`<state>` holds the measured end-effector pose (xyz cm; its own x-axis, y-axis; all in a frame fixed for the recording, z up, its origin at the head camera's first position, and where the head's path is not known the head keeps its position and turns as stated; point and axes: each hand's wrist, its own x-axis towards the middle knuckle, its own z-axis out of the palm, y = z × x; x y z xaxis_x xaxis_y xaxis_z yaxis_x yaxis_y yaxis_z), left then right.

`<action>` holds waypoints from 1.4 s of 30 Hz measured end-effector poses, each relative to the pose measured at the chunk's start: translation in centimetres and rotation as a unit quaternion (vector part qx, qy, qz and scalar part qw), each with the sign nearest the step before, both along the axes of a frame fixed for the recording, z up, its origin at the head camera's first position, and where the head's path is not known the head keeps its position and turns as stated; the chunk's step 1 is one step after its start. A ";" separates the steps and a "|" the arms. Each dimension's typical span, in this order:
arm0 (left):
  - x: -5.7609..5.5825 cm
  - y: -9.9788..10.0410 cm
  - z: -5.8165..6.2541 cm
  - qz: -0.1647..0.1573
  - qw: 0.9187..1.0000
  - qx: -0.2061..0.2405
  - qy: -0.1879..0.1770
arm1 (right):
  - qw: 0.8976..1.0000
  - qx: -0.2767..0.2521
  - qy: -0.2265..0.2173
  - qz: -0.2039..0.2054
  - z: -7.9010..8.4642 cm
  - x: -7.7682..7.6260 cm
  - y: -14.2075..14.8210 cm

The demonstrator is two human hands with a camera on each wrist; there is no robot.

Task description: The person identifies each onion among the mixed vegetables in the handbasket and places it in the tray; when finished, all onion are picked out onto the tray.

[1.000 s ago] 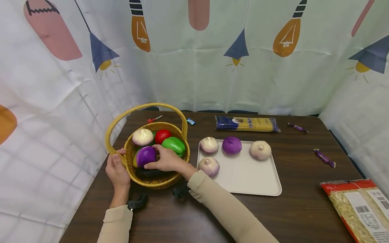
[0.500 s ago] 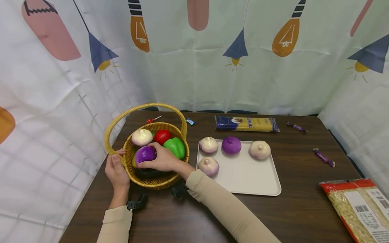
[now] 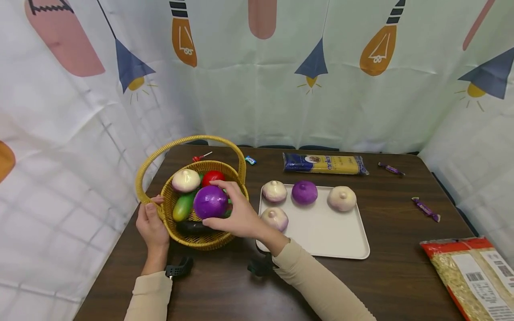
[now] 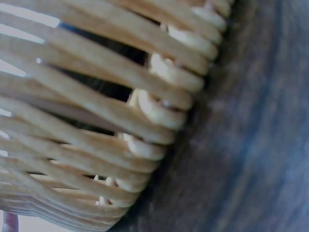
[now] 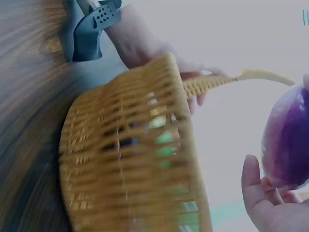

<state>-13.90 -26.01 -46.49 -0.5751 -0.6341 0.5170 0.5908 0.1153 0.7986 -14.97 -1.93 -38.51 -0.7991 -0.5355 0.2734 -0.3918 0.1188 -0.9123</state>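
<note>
My right hand [image 3: 241,216] holds a purple turnip [image 3: 210,202] between thumb and fingers, above the wicker basket [image 3: 205,244]. In the right wrist view the turnip [image 5: 287,140] is raised past the basket's rim and shows a paler side. My left hand [image 3: 154,225] grips the base of the basket's handle [image 3: 140,183], thumb in front. Inside the basket lie a white turnip [image 3: 186,180], a red tomato [image 3: 213,177], a green-yellow oblong vegetable [image 3: 183,207] and a dark eggplant [image 3: 192,228]. A green pepper is mostly hidden by my right hand. The left wrist view shows only basket weave [image 4: 96,96] and tabletop.
Right of the basket a white tray [image 3: 325,238] bears three whitish turnips and one purple turnip [image 3: 304,192]. Behind it lies a pasta packet [image 3: 325,164]. A lollipop [image 3: 201,157] and small candies [image 3: 425,209] lie around. A grain bag [image 3: 470,272] is at right.
My right hand has lifted the purple turnip up from among the vegetables and shifted right, uncovering the green-yellow vegetable. My left hand stays on the handle.
</note>
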 end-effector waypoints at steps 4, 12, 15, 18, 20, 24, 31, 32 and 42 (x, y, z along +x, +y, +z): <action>0.0 0.1 0.3 0.002 1.000 -0.002 -0.004 | 1.000 -0.023 -0.020 -0.004 -0.5 0.5 2.8; 0.1 0.1 0.5 0.001 1.000 -0.002 0.001 | 0.998 -0.060 0.004 -0.029 -1.8 0.5 8.4; 0.1 0.0 0.4 0.001 1.000 0.000 -0.004 | 0.997 -0.055 0.010 -0.060 -1.8 0.8 10.7; 0.0 -0.1 0.3 0.000 1.000 0.001 -0.007 | 0.994 -0.041 0.027 -0.097 -1.6 1.4 12.8; -0.1 -0.1 0.2 -0.002 1.000 0.002 -0.006 | 0.991 -0.025 0.039 -0.122 -1.7 1.8 14.3; -0.3 -0.2 0.2 0.000 1.000 -0.001 -0.005 | 0.981 0.029 0.072 -0.175 -4.3 1.4 17.4; 0.0 0.1 0.4 0.009 1.000 -0.006 -0.020 | 0.969 0.112 0.074 -0.208 -7.5 1.2 20.8; 0.1 0.2 0.5 0.009 1.000 -0.006 -0.021 | 0.968 0.119 0.076 -0.205 -7.7 1.2 21.0; 0.0 0.1 0.3 0.009 1.000 -0.006 -0.019 | 0.970 0.149 0.087 -0.174 -9.5 0.8 22.2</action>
<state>-13.86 -25.90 -46.23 -0.5827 -0.6384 0.5029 0.5583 0.1352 0.8185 -14.15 20.27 -47.99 -0.9011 -0.3179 0.2948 -0.4256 0.5188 -0.7414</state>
